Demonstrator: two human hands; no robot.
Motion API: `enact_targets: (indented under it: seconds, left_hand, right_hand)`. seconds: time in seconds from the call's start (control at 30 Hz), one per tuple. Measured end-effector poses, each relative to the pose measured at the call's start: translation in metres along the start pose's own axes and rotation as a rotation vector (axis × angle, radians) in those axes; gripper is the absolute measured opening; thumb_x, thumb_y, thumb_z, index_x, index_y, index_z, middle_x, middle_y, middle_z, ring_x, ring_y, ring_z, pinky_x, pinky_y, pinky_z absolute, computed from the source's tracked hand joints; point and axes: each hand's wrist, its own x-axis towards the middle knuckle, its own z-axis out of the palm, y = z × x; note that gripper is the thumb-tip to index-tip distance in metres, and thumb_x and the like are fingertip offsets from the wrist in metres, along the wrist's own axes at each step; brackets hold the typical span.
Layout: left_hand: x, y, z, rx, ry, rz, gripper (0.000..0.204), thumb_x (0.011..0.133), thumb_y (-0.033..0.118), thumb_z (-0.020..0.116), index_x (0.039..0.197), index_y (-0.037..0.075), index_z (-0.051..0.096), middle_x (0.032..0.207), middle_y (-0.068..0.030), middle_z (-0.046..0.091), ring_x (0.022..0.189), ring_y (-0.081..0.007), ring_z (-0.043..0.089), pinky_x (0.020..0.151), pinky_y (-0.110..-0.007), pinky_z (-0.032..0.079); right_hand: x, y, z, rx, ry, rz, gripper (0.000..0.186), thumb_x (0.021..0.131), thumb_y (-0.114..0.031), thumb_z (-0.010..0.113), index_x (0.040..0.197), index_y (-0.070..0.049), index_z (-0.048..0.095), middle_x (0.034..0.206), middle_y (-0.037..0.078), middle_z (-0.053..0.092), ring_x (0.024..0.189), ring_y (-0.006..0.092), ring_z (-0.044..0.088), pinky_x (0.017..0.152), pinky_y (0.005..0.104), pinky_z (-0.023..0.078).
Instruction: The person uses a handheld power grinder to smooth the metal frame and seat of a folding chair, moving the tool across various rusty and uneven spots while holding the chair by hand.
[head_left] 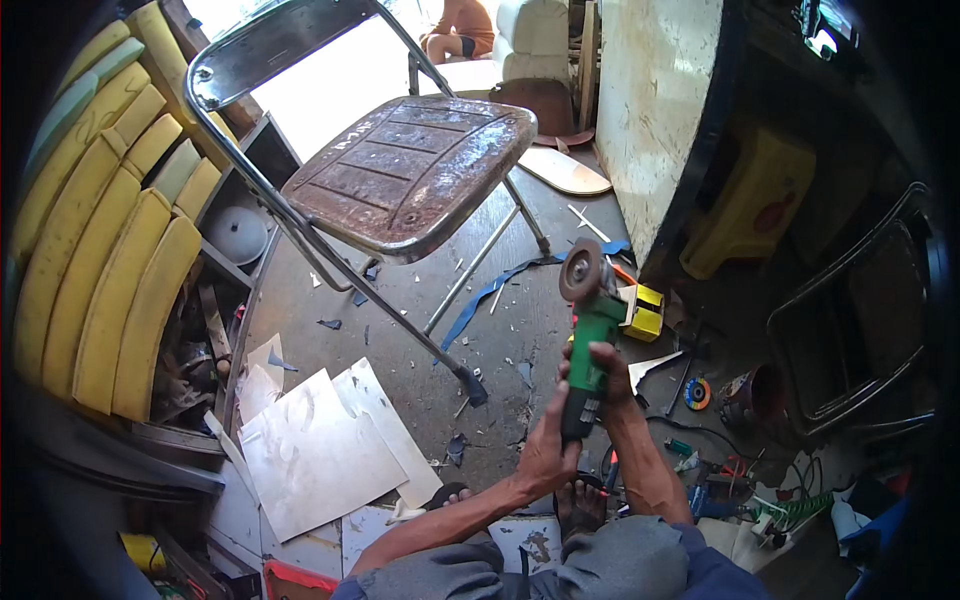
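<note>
A green angle grinder (592,350) is held upright in front of me, its brown disc (582,272) at the top. My left hand (548,440) wraps round the dark lower end of its body. Higher up, my right hand (612,375) grips the green part from the right side, with its thumb across the front. Beyond the grinder, to the left, stands a metal folding chair (410,175) with a worn, rusty seat and a chromed frame. The disc is apart from the chair.
Yellow foam pads (110,260) are stacked at the left. White sheets (320,450) lie on the floor near my feet. A yellow box (643,312), a flap disc (697,393), cables and tools lie to the right, near another folding chair (850,310). A person (462,30) sits far back.
</note>
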Motion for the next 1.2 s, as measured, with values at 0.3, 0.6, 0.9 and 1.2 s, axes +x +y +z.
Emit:
enact_targets:
  seconds: [0.3, 0.6, 0.9, 1.2]
  left_hand:
    - [0.038, 0.026, -0.087, 0.033, 0.252, -0.065, 0.054, 0.096, 0.012, 0.066, 0.145, 0.003, 0.048, 0.109, -0.0186, 0.071, 0.095, -0.0301, 0.071, 0.087, -0.041, 0.054]
    - [0.122, -0.129, -0.252, 0.656, 1.045, -0.076, 0.048, 0.099, 0.018, 0.065, 0.137, -0.002, 0.043, 0.114, -0.0243, 0.067, 0.101, -0.0341, 0.069, 0.080, -0.042, 0.056]
    - [0.122, -0.140, -0.241, 0.132, 0.672, -0.392, 0.036, 0.108, 0.030, 0.054, 0.123, 0.002, 0.039, 0.077, -0.0155, 0.070, 0.071, -0.0348, 0.073, 0.061, -0.047, 0.053]
    - [0.126, -0.132, -0.241, 0.102, 0.631, -0.403, 0.044, 0.108, 0.031, 0.053, 0.129, -0.005, 0.040, 0.078, -0.0164, 0.069, 0.071, -0.0337, 0.071, 0.063, -0.047, 0.052]
  right_hand:
    - [0.046, -0.084, 0.097, -1.527, 0.352, -0.600, 0.070, 0.076, -0.025, 0.078, 0.133, 0.001, 0.049, 0.096, 0.019, 0.072, 0.086, 0.0326, 0.074, 0.079, 0.0426, 0.060]
    - [0.059, -0.122, 0.295, -2.317, -0.071, -0.047, 0.084, 0.071, -0.032, 0.079, 0.142, -0.002, 0.045, 0.105, 0.029, 0.071, 0.093, 0.0418, 0.073, 0.088, 0.0478, 0.058]
    - [0.092, -0.138, 0.314, -2.471, 0.075, 0.057, 0.083, 0.070, -0.027, 0.075, 0.144, -0.004, 0.044, 0.098, 0.024, 0.073, 0.087, 0.0392, 0.074, 0.084, 0.0463, 0.060]
    - [0.085, -0.142, 0.302, -2.430, 0.176, 0.041, 0.084, 0.071, -0.029, 0.077, 0.144, -0.003, 0.043, 0.101, 0.028, 0.072, 0.089, 0.0424, 0.073, 0.085, 0.0474, 0.059]
